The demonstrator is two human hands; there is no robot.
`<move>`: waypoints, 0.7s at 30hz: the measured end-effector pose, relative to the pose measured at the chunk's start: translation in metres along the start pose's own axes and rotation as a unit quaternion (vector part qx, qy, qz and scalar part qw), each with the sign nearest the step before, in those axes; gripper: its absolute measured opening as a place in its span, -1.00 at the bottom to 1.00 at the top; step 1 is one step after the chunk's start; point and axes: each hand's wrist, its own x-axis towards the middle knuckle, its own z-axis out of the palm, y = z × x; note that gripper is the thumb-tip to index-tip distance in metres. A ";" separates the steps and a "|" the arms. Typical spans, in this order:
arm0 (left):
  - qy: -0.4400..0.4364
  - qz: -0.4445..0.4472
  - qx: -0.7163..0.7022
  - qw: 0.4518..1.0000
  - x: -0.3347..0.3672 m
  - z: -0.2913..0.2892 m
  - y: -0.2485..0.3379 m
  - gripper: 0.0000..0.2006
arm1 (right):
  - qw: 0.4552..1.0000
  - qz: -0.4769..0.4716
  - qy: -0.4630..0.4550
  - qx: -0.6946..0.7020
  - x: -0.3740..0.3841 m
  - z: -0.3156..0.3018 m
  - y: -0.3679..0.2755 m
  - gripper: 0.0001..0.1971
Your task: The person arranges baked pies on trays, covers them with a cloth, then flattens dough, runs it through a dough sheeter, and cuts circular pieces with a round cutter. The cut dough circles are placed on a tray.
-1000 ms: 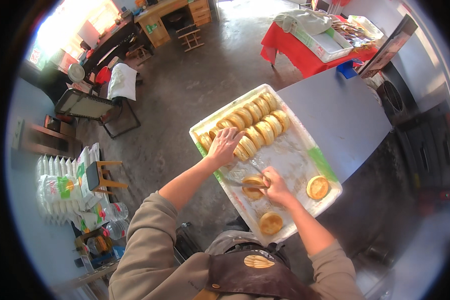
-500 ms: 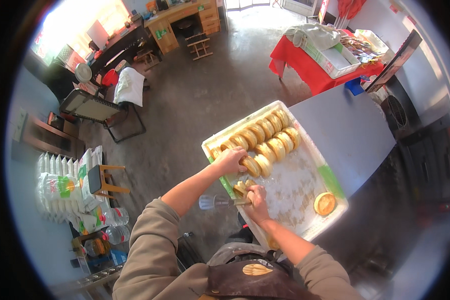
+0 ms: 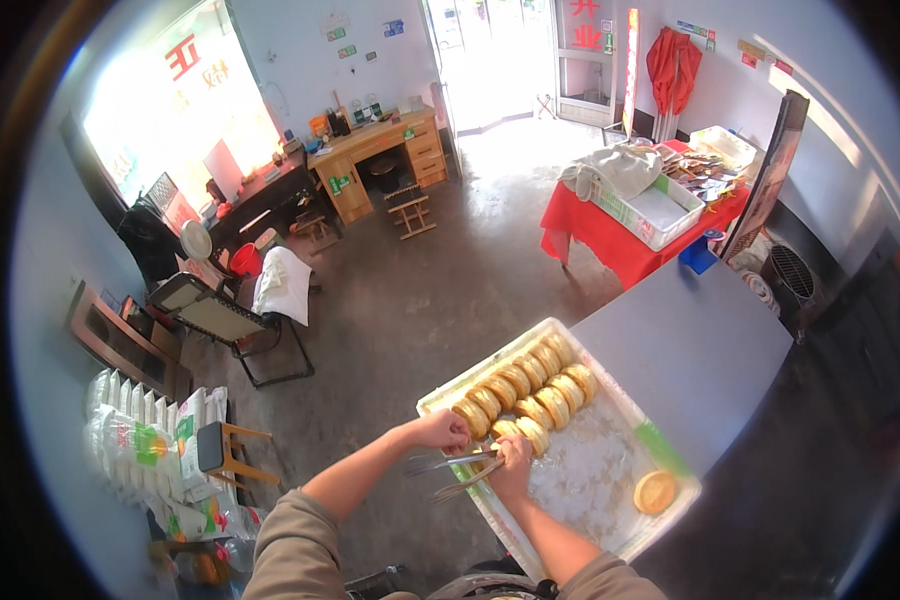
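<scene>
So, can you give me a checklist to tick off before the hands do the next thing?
1. Metal tongs gripped in the right hand: ok.
2. Left hand holding a bread: cannot tell; its fingers are curled beside the rows.
3. Rowed breads lined up in two rows: ok.
4. Lone bread together with the rows: not ok; it lies flat, apart.
5. Tray supported under its near left side: cannot tell; that's hidden.

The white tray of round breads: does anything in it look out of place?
One bread lies flat by itself near the right corner of the tray, while most others lean on edge in two rows. The tray's floor also shows brownish smudges. Nothing else stands out.
</scene>
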 end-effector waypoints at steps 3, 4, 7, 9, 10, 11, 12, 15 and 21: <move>0.089 0.046 0.150 0.984 -0.023 0.034 0.011 -0.78 | 0.997 0.056 0.054 0.027 -0.001 0.001 0.004 -0.55; 0.184 0.066 0.129 0.972 -0.033 0.059 0.016 -0.79 | 0.993 0.082 0.070 0.041 -0.003 0.001 0.005 -0.55; 0.199 0.048 0.311 0.928 -0.039 0.101 0.034 -0.55 | 0.973 0.183 0.115 0.081 -0.007 0.003 0.012 -0.61; 0.220 -0.029 0.339 0.914 -0.033 0.124 0.043 -0.41 | 0.939 0.301 0.132 0.102 -0.012 -0.001 0.018 -0.64; 0.252 -0.041 0.333 0.908 -0.030 0.133 0.046 -0.31 | 0.955 0.199 0.218 0.032 -0.013 -0.005 0.022 -0.66; 0.287 -0.043 0.331 0.898 -0.028 0.138 0.046 -0.30 | 0.919 0.275 0.273 0.074 -0.015 -0.009 0.025 -0.65; 0.320 -0.043 0.327 0.888 -0.025 0.144 0.046 -0.29 | 0.873 0.348 0.322 0.116 -0.014 -0.013 0.030 -0.63; 0.377 -0.039 0.314 0.871 -0.020 0.158 0.041 -0.24 | 0.787 0.552 0.238 0.136 -0.008 -0.013 0.034 -0.53; 0.481 -0.025 0.264 0.835 -0.010 0.162 0.033 -0.28 | 0.604 0.682 0.281 0.301 0.023 0.020 0.020 -0.12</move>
